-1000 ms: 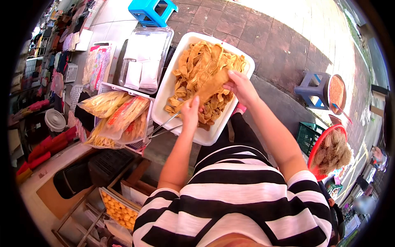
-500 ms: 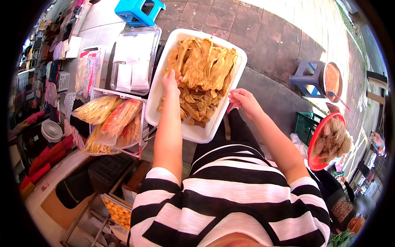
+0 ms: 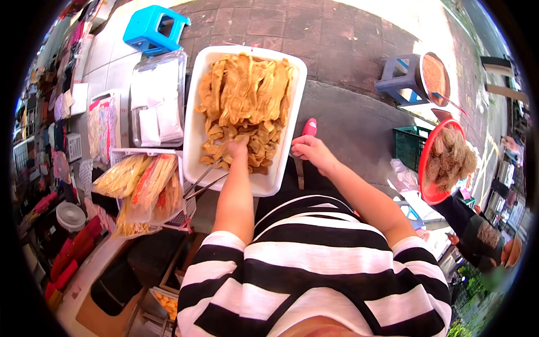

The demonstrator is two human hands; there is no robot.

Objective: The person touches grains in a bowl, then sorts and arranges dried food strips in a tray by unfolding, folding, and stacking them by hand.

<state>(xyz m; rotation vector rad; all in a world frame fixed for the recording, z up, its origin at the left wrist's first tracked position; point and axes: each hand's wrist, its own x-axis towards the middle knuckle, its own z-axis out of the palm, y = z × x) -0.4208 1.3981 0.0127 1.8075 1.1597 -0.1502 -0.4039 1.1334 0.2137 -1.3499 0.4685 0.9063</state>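
My left hand [image 3: 238,147] had moved from the laid strips [image 3: 247,92] to the loose heap [image 3: 265,135], shifting work there, its grip hidden; my right hand [image 3: 309,151], clenched, showed nothing held.

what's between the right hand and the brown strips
In the head view, just the side wall of the white tub lies between the right hand and the brown strips; I can't tell if the hand touches it.

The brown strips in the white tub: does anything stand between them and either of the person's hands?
Nothing visible blocks the left hand, which is in among the brown strips. The right hand is beside the white tub; only the tub's right-hand rim stands between it and the strips.
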